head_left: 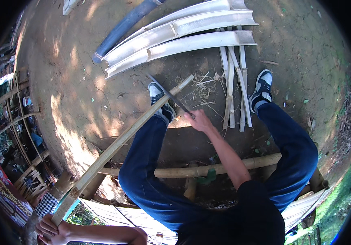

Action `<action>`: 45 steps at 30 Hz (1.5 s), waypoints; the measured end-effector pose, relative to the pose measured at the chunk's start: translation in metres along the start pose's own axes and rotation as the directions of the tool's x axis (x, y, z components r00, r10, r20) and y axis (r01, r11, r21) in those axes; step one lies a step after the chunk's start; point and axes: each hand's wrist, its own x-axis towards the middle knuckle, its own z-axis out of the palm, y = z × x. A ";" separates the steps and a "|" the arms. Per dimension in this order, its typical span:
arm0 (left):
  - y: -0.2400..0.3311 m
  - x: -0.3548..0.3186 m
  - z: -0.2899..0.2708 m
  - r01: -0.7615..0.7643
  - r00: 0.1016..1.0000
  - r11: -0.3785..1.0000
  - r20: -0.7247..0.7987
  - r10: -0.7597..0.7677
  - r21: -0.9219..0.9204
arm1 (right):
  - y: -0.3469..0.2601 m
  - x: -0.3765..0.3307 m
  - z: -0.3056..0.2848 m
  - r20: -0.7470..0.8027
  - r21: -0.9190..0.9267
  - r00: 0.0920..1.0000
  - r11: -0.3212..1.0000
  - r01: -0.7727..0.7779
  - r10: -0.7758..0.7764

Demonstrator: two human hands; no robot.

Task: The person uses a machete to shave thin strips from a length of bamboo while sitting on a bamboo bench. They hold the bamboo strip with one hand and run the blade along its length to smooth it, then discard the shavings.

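A long bamboo strip slants from the lower left up to the middle, across my left leg. Its lower end is in my left hand, with the fingers wrapped round it. My right hand grips the handle of a long dark knife. The blade crosses the strip close to its upper end, and its tip points up and left past my left shoe. Whether the edge bites into the bamboo I cannot tell.
Split bamboo halves and a dark bamboo pole lie on the ground ahead. Several narrow strips lie between my feet, beside thin shavings. I sit on a bamboo bench. A bamboo rail passes behind my calves.
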 end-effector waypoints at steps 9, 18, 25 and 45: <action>-0.010 0.012 -0.087 0.003 0.971 1.000 -0.240 -0.008 -0.021 | 0.059 0.035 -0.004 -0.288 -0.135 0.884 0.898 -0.419 0.369; -0.020 0.031 -0.142 0.134 0.828 0.959 -0.560 0.029 0.248 | 0.083 0.019 -0.051 -0.104 -0.321 0.959 0.904 -0.284 0.264; -0.011 0.030 -0.119 0.064 0.959 0.997 -0.280 -0.048 0.049 | 0.061 0.011 -0.044 -0.208 -0.113 0.849 0.850 -0.514 0.486; 0.132 -0.200 -0.045 0.603 0.792 0.682 -0.203 -0.576 0.415 | -0.076 -0.191 -0.055 -0.220 0.529 0.912 0.828 -0.186 0.346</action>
